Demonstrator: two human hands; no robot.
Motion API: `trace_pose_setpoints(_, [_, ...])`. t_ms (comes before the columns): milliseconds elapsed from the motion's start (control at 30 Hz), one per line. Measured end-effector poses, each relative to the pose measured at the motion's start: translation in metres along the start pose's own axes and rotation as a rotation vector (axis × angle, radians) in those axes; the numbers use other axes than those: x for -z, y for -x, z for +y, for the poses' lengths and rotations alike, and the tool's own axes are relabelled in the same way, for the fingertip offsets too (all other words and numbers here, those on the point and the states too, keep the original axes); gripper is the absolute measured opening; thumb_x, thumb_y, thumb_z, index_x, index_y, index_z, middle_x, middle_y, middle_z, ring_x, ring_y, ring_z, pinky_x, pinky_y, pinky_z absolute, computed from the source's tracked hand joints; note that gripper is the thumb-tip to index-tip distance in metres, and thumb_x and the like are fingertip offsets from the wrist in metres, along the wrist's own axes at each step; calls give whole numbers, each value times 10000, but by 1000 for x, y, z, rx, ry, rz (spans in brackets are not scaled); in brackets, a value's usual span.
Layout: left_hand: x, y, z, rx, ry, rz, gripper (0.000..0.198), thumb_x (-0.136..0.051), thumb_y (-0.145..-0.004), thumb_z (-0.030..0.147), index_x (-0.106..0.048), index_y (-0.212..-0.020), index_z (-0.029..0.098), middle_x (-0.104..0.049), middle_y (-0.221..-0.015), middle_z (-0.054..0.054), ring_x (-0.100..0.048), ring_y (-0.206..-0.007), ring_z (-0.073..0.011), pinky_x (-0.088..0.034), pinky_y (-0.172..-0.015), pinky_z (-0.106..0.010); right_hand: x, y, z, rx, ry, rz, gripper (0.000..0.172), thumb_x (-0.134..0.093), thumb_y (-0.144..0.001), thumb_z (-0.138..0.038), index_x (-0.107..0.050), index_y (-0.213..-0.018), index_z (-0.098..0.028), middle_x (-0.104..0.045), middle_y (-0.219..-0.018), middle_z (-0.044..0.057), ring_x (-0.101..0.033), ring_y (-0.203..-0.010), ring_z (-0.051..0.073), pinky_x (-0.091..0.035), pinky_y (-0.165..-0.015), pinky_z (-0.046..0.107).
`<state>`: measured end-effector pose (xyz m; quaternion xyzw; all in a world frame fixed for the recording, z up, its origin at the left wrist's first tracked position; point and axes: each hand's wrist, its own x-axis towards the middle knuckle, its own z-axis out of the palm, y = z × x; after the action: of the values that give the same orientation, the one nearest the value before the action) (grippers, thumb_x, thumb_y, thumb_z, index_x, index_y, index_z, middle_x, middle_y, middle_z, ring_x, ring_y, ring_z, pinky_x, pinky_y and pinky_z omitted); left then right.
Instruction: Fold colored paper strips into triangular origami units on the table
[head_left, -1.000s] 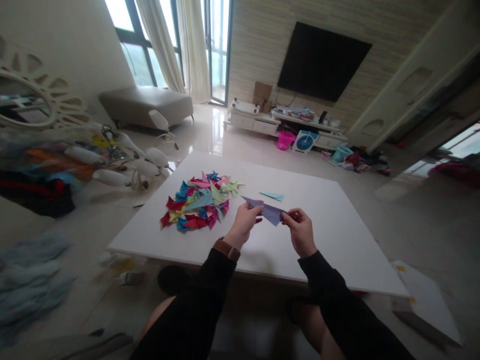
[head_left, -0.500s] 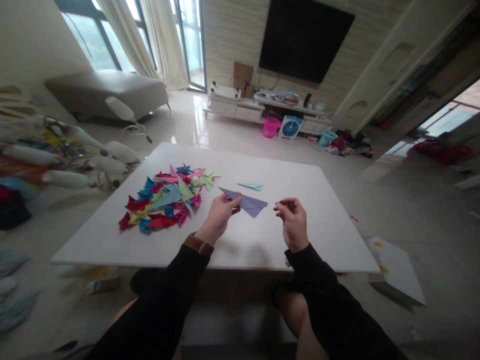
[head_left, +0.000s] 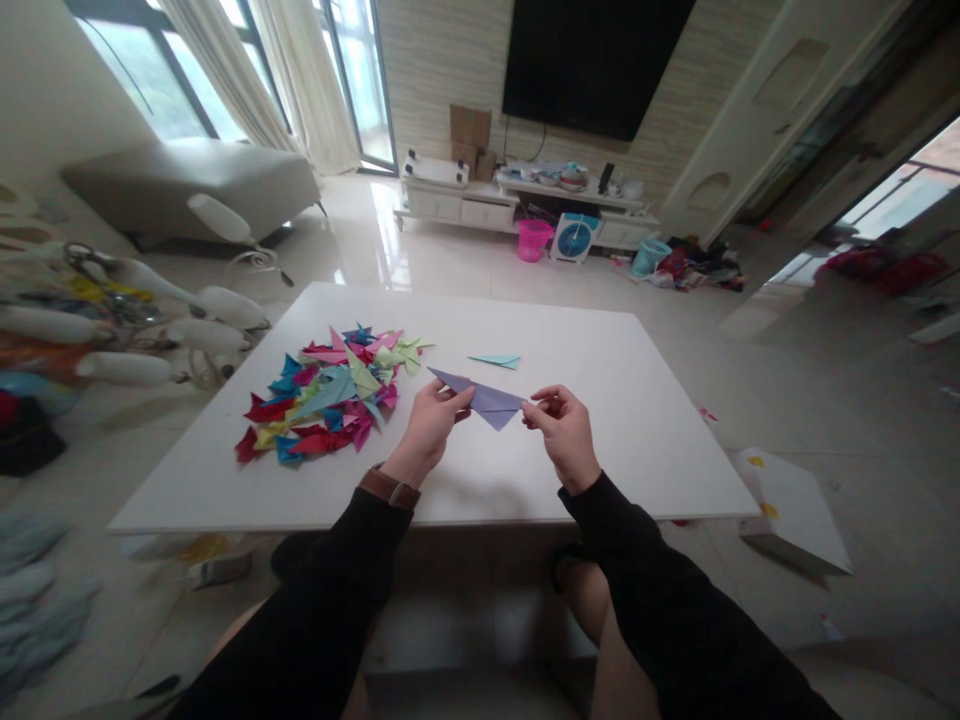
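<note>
Between my hands, above the white table [head_left: 600,470], is a purple folded paper [head_left: 491,398] with a long point to the left and a triangular flap below. My left hand [head_left: 431,420] pinches it near its middle, thumb on top. At its right corner, the thumb and fingertips of my right hand [head_left: 561,428] are closed on the paper. Just beyond it a light blue folded paper [head_left: 501,361] lies flat on the table. To the left of my left hand spreads a heap of colourful folded paper pieces [head_left: 330,390].
A white lamp with several shades [head_left: 214,340] stands by the table's left side. On the floor at the right is a white box [head_left: 795,500]. Across the room are a pink basket [head_left: 534,241], a blue fan [head_left: 574,238] and a low TV cabinet [head_left: 442,205].
My right hand has moved left and taken hold of the purple paper's right corner, from which it was apart. My left hand keeps its pinch. The camera view has shifted slightly.
</note>
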<state>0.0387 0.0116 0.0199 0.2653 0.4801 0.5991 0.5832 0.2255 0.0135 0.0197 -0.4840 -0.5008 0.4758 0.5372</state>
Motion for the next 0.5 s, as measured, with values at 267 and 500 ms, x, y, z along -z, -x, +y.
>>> trace_pose_setpoints(267, [7,-2,7,-9,13,20,506,-896,-520,344,-647,-927,175,-708,-860,-27,-634,-768,-140,-442,-708,-259,-1,-1,-4,0,-31,48,200,-744,-737,-323,-621,-850,-211,-643,-735,-24,-620,-645,138,-457,-553,253])
trace_pose_setpoints(500, [7,2,6,-27,-44,-5,470,-871,-554,346,-649,-927,166,-710,-824,-33,-623,-721,-141,-438,-695,-273,-8,3,-4,-19,-88,-10,286,-794,-671,-307,-602,-864,-220,-659,-737,-25,-631,-674,146,-462,-553,246])
